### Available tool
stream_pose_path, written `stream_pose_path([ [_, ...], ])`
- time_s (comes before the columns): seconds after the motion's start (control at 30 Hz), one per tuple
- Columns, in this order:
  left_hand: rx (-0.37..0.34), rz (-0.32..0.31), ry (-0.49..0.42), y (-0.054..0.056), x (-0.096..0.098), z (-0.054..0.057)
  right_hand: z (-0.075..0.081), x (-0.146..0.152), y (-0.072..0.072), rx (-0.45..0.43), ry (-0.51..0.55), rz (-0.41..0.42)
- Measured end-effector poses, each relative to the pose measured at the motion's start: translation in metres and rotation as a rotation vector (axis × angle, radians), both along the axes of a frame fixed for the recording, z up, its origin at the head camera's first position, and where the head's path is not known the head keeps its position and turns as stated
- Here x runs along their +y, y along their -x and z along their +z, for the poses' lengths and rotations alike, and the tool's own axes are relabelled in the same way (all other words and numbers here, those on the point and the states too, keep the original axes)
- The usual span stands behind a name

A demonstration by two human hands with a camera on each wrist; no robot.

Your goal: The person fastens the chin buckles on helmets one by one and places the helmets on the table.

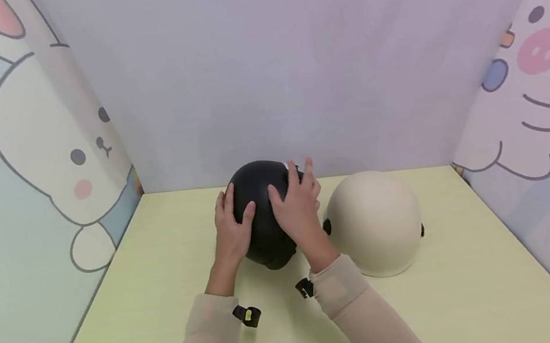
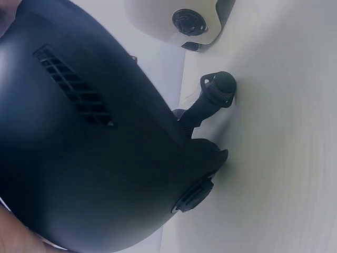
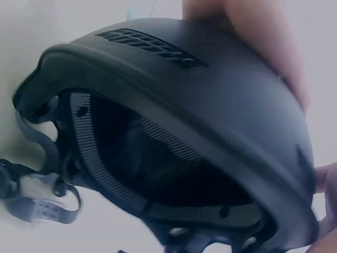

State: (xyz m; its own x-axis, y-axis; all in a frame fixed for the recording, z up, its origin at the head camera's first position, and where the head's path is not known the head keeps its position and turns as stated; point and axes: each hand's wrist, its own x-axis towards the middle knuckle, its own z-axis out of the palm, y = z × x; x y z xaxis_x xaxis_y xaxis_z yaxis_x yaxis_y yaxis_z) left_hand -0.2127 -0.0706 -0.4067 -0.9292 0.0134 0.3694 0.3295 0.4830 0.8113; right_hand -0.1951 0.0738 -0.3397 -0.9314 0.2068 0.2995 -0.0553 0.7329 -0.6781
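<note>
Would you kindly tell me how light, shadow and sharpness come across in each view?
Head view: soft, diffuse light, a faint shadow on the tabletop between the sleeves; left wrist view: the vent grid on the black helmet fairly crisp; right wrist view: hazy, the strap blurred, the helmet's interior deep in shadow.

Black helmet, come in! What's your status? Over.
Left hand and right hand holding black helmet, one each side. Strap hanging out. White helmet close on the right, apart from it.
</note>
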Motion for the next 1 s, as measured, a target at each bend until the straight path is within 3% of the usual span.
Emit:
stream_pose_path([
  [0.13, 0.005, 0.007, 0.006, -0.001, 0.003, -0.001, -0.005, 0.009, 0.001, -0.025, 0.12, -0.002],
  [0.4, -0.016, 0.015, -0.006, -0.002, 0.004, 0.0, -0.015, 0.023, 0.005, -0.066, 0.154, 0.011],
  [0.63, -0.045, 0.008, -0.014, 0.001, 0.0, 0.0, -0.024, 0.041, 0.01, -0.065, 0.14, 0.188],
  [0.77, -0.05, 0.007, -0.013, 0.001, -0.001, 0.005, -0.029, 0.044, 0.012, -0.038, 0.216, 0.279],
  [0.87, -0.044, 0.008, -0.004, -0.001, 0.0, 0.009, -0.033, 0.04, 0.013, 0.012, 0.29, 0.314],
  [1.0, -0.036, 0.019, 0.011, -0.002, 0.002, 0.011, -0.034, 0.037, 0.015, 0.054, 0.308, 0.321],
])
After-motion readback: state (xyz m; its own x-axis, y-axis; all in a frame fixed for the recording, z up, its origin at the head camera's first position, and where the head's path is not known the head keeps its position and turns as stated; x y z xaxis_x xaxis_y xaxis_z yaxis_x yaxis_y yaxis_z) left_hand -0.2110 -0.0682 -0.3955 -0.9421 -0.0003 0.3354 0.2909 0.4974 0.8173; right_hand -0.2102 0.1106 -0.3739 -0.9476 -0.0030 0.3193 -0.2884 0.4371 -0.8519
